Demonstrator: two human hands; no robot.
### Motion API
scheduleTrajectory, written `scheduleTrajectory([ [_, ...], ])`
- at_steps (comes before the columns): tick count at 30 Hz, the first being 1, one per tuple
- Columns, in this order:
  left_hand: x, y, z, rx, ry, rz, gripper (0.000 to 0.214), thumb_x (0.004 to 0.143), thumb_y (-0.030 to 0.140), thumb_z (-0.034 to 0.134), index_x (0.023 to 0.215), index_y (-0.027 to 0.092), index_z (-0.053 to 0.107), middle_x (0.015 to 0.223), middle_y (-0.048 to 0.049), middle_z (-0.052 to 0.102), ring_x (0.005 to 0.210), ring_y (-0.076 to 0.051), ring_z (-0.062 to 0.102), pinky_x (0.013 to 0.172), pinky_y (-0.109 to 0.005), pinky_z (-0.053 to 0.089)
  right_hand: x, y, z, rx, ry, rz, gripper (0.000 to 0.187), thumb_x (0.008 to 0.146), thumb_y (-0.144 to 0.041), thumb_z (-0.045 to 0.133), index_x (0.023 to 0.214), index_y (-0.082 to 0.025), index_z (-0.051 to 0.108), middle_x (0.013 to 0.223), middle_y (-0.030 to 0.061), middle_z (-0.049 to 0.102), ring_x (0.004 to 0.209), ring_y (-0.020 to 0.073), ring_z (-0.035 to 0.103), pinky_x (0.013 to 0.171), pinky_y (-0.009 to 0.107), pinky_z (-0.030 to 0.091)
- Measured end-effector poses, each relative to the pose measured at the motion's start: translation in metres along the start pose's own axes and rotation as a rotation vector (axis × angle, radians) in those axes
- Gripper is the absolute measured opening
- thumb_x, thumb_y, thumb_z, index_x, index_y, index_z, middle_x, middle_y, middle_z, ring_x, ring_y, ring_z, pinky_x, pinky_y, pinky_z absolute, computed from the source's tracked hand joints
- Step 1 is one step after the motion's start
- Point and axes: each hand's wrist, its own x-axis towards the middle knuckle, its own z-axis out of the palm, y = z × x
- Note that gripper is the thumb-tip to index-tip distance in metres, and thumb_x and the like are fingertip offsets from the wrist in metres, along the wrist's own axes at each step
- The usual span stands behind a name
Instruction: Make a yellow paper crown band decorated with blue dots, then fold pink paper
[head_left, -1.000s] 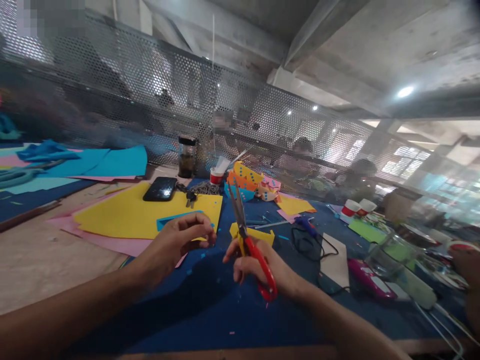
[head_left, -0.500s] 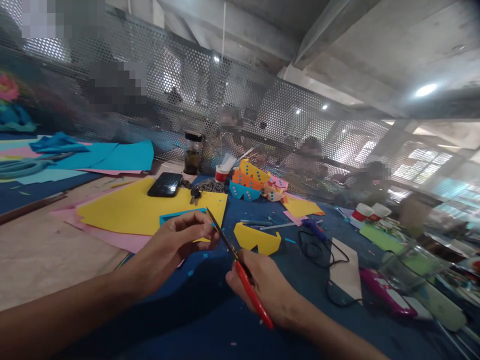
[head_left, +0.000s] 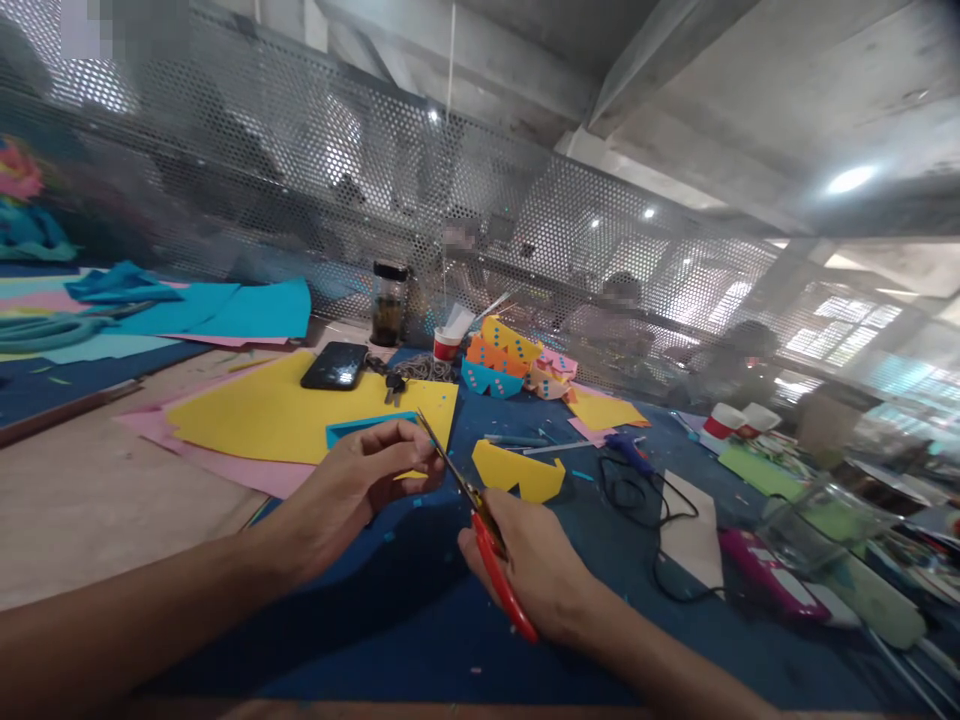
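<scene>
My right hand (head_left: 536,560) grips a pair of scissors (head_left: 496,580) with red handles. The blades look nearly closed and point up and left, beside the fingertips of my left hand (head_left: 382,470). Thumb and fingers of the left hand are pinched together; whatever is between them is too small or hidden to make out. Just behind that hand, over a yellow sheet (head_left: 247,415), shows a blue paper piece (head_left: 360,427), partly covered by the fingers. A yellow paper eyeglass shape (head_left: 517,472) stands on the blue table surface (head_left: 360,620) past the scissors.
Dotted paper glasses (head_left: 491,378) cluster at the back, near a paper cup (head_left: 445,345) and a lidded jar (head_left: 389,303). A phone (head_left: 332,365) and keys (head_left: 394,384) rest on the yellow sheet. Rightward lie a corded glue gun (head_left: 628,452) and a clear container (head_left: 814,525). Mesh (head_left: 315,200) rises behind.
The view has shifted slightly, showing the table's near edge at the bottom. Both hands and the scissors keep nearly the same pose relative to each other.
</scene>
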Motion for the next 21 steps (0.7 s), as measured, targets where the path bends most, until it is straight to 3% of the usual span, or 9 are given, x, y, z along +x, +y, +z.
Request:
scheduleTrajectory([
  [8, 0.0013, -0.0033, -0.0023, 0.009, 0.034, -0.015, 0.014, 0.075, 0.028, 0.089, 0.079, 0.019, 0.078, 0.082, -0.0032, 0.072, 0.078, -0.017, 0.067, 0.079, -0.029, 0.059, -0.0023, 0.0069, 0.0064, -0.177, 0.104, -0.031, 0.013, 0.096, -0.034, 0.056, 0.091, -0.022, 0.057, 0.078, 0.0008, 0.061, 0.067, 0.0171, 0.054, 0.061, 0.030, 0.021],
  [13, 0.0028, -0.0059, -0.0051, 0.018, 0.047, -0.010, 0.016, 0.074, 0.028, 0.090, 0.081, 0.020, 0.078, 0.081, -0.0037, 0.072, 0.076, -0.018, 0.068, 0.077, -0.031, 0.060, -0.0044, 0.0060, 0.0052, -0.227, 0.088, 0.017, 0.014, 0.094, -0.036, 0.059, 0.094, -0.021, 0.058, 0.089, 0.0048, 0.068, 0.076, 0.0207, 0.062, 0.062, 0.032, 0.019],
  [21, 0.0030, -0.0064, -0.0061, 0.017, 0.012, -0.015, 0.016, 0.076, 0.029, 0.090, 0.083, 0.020, 0.079, 0.080, -0.0015, 0.072, 0.075, -0.016, 0.067, 0.075, -0.027, 0.059, -0.0044, 0.0051, 0.0064, -0.239, 0.088, 0.022, 0.013, 0.094, -0.034, 0.059, 0.096, -0.021, 0.058, 0.093, 0.0055, 0.070, 0.078, 0.0214, 0.063, 0.063, 0.033, 0.018],
])
